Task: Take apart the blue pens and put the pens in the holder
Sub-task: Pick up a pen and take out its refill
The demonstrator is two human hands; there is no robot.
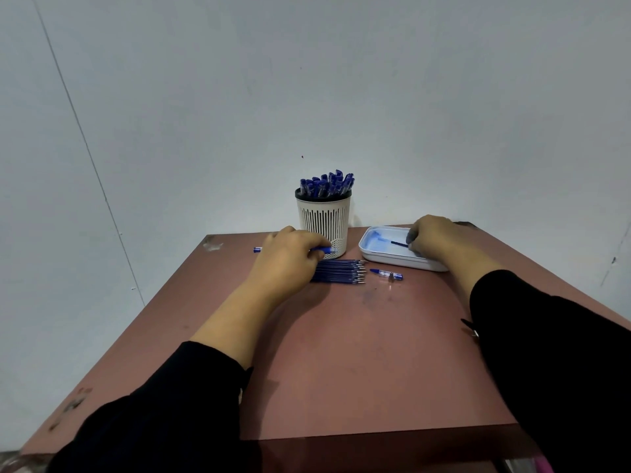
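A white slotted pen holder [323, 224] stands at the far side of the brown table [358, 353], filled with several blue-capped pens [327, 184]. My left hand [288, 252] is closed around a blue pen [324, 249] that lies level just in front of the holder; its other end pokes out on the hand's left. A row of several blue refills [341, 271] lies beneath that hand. My right hand [433, 238] reaches into a white tray [392, 259] and pinches a dark blue pen part [398, 243]. A short pen front piece [387, 274] lies between refills and tray.
The table stands against a pale wall, with its far edge right behind the holder and tray. Both forearms in black sleeves stretch across the table from the near edge. A small dark object [469, 327] sticks out beside my right sleeve.
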